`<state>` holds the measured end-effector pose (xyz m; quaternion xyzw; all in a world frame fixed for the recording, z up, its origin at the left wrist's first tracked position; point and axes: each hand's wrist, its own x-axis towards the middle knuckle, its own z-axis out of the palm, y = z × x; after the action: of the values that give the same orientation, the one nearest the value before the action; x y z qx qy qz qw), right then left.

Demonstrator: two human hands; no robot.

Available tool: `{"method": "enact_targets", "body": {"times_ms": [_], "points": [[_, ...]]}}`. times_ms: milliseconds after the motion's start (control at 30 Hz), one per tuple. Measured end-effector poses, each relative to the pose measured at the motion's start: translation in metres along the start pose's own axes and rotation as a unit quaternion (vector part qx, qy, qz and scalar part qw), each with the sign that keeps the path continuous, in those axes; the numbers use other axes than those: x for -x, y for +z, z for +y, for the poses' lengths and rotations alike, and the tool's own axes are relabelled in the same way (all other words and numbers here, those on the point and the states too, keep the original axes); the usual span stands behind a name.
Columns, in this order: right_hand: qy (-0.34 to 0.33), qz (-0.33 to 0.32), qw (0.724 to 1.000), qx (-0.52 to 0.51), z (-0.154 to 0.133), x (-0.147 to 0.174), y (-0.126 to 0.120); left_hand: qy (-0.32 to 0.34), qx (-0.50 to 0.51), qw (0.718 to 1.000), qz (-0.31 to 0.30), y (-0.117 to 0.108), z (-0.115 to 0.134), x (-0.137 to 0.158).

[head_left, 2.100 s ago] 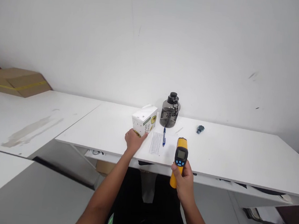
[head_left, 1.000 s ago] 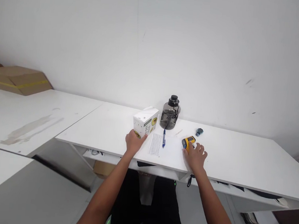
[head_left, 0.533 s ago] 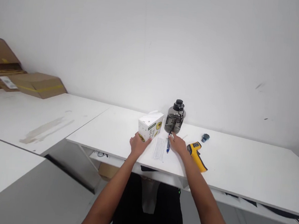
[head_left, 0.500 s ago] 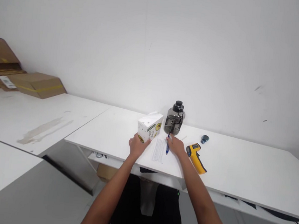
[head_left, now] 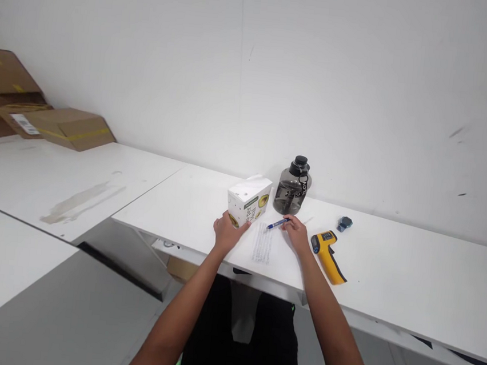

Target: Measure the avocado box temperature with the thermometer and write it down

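Pen (head_left: 277, 224) pinched in right hand (head_left: 297, 234); left hand (head_left: 227, 234) touches box (head_left: 248, 199).

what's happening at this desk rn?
A person stands at a white desk with both hands on it. The right hand pinches a blue pen over a printed sheet of paper. The left hand rests against the near side of a small white box. A yellow infrared thermometer lies on the desk right of the right hand, untouched. A dark water jug stands behind the paper, by the wall.
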<state>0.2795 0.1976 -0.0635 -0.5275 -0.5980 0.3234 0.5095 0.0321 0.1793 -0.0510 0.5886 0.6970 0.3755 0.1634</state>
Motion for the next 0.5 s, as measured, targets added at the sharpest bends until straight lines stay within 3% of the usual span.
{"method": "enact_targets", "body": {"times_ms": [300, 500], "points": [[-0.047, -0.002, 0.996, 0.074, -0.022, 0.018, 0.004, -0.008, -0.004, 1.000, -0.006, -0.002, 0.002, 0.000], [-0.001, -0.001, 0.998, 0.064, -0.018, 0.015, 0.014, -0.010, -0.008, 1.000, -0.005, -0.002, 0.003, 0.001]]}}
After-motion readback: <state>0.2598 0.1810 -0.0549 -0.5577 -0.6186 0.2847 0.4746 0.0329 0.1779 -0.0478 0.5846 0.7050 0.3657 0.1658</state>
